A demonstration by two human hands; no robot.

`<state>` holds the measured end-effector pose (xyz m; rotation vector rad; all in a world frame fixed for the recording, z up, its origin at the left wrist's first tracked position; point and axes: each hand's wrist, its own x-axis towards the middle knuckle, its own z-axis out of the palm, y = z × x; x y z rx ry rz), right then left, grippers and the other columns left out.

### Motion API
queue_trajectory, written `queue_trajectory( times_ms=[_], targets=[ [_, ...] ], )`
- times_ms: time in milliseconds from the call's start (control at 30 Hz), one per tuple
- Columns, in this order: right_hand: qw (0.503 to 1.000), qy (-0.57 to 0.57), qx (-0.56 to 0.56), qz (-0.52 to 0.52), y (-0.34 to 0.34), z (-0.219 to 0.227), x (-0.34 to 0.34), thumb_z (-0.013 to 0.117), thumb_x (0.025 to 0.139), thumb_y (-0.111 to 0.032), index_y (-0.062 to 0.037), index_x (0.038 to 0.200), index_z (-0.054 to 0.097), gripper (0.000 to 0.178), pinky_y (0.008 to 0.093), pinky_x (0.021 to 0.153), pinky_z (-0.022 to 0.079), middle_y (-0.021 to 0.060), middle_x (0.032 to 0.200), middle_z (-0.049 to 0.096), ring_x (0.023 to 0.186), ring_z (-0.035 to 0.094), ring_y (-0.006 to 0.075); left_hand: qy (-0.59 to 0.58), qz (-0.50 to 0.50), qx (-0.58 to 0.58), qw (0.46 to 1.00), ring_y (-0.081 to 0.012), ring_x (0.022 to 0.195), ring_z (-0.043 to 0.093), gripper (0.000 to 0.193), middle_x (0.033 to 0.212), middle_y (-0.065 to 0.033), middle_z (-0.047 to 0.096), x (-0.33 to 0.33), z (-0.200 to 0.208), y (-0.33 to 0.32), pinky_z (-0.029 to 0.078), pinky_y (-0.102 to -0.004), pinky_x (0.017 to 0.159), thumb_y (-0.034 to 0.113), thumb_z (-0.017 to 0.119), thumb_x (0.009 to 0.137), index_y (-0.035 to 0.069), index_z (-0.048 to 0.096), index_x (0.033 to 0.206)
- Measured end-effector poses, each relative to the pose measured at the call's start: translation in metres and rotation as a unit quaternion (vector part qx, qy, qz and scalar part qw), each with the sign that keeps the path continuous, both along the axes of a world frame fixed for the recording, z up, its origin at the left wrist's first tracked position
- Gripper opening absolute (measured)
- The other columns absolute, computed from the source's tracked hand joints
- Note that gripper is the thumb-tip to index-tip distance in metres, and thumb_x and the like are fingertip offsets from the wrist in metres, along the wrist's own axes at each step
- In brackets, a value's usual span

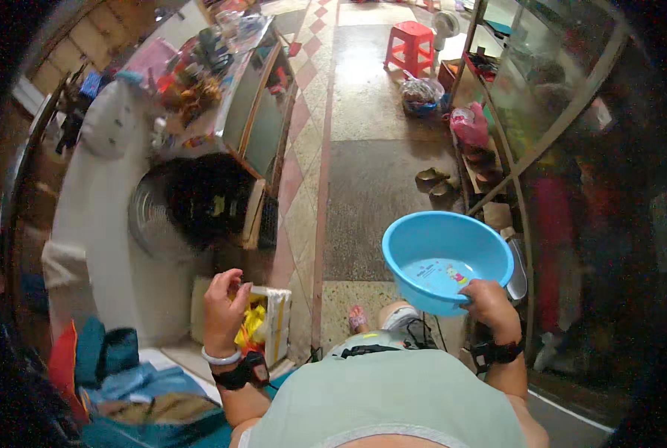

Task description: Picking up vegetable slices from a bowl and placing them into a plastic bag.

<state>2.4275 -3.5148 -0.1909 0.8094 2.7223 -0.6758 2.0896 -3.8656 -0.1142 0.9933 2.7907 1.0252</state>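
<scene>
A light blue plastic basin [415,231] with a small cartoon picture on its inner bottom is held out in front of me on the right. My right hand [491,305] grips its near right rim, thumb over the edge. The basin looks bare inside. My left hand [225,308] hangs in the air on the left, holding nothing, its fingers loosely bent and apart from the thumb. Below and beside it stands a white foam box [277,321] with yellow bags [253,322] in it. Both wrists wear black straps with small devices.
A cluttered cabinet [262,112] and a white rounded appliance [98,224] line the left. Glass-fronted shelving [557,97] runs along the right. Shoes [434,181], a filled plastic bag [421,95] and a red stool [408,46] stand along the tiled walkway. Folded blue cloth [147,384] lies at lower left.
</scene>
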Motion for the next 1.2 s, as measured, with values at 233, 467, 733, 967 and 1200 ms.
queue_trajectory(
  times_ms=[233, 467, 733, 967, 1200],
  targets=[
    [0.998, 0.057, 0.022, -0.001, 0.14, -0.028, -0.13, 0.075, 0.066, -0.01, -0.0087, 0.086, 0.071, 0.02, 0.0426, 0.071, 0.05, 0.0143, 0.084, 0.066, 0.081, 0.062, 0.0345, 0.002, 0.055, -0.112, 0.992, -0.0258, 0.076, 0.059, 0.023, 0.088, -0.0137, 0.06, -0.159, -0.044, 0.122, 0.049, -0.0356, 0.068, 0.009, 0.067, 0.079, 0.002, 0.061, 0.1],
    [0.987, -0.011, 0.101, 0.124, 0.285, -0.01, -0.331, 0.06, 0.076, -0.013, -0.015, 0.087, 0.073, 0.017, 0.0415, 0.064, 0.051, 0.0142, 0.081, 0.067, 0.074, 0.066, 0.0332, -0.063, 0.182, -0.038, 0.981, -0.0201, 0.069, 0.058, 0.022, 0.082, -0.0109, 0.062, -0.269, -0.048, 0.165, 0.048, -0.0326, 0.065, 0.011, 0.069, 0.079, 0.001, 0.063, 0.097],
    [0.989, 0.097, -0.109, 0.022, 0.401, -0.034, -0.561, 0.074, 0.065, -0.013, -0.0074, 0.082, 0.069, 0.018, 0.043, 0.067, 0.051, 0.0158, 0.077, 0.065, 0.075, 0.063, 0.0342, -0.062, 0.284, -0.021, 0.957, -0.0162, 0.066, 0.056, 0.02, 0.074, -0.007, 0.061, -0.451, -0.064, 0.228, 0.047, -0.0313, 0.063, 0.009, 0.069, 0.079, -0.001, 0.062, 0.095],
    [0.991, 0.059, 0.032, 0.115, 0.494, -0.008, -0.683, 0.069, 0.071, -0.009, -0.0115, 0.088, 0.071, 0.018, 0.0433, 0.068, 0.054, 0.0181, 0.082, 0.066, 0.076, 0.066, 0.0351, -0.044, 0.063, -0.028, 0.997, -0.0255, 0.072, 0.059, 0.025, 0.082, -0.0129, 0.061, -0.667, -0.034, 0.459, 0.048, -0.0347, 0.067, 0.014, 0.069, 0.079, 0.001, 0.062, 0.099],
    [0.997, 0.014, 0.053, 0.053, 0.588, -0.01, -0.814, 0.065, 0.072, -0.015, -0.0119, 0.087, 0.07, 0.016, 0.0447, 0.068, 0.053, 0.0158, 0.083, 0.067, 0.079, 0.066, 0.0323, -0.03, -0.105, -0.041, 0.993, -0.0268, 0.072, 0.058, 0.027, 0.081, -0.0142, 0.058, -0.837, -0.036, 0.643, 0.048, -0.0358, 0.066, 0.012, 0.07, 0.077, 0.001, 0.061, 0.1]
  ],
)
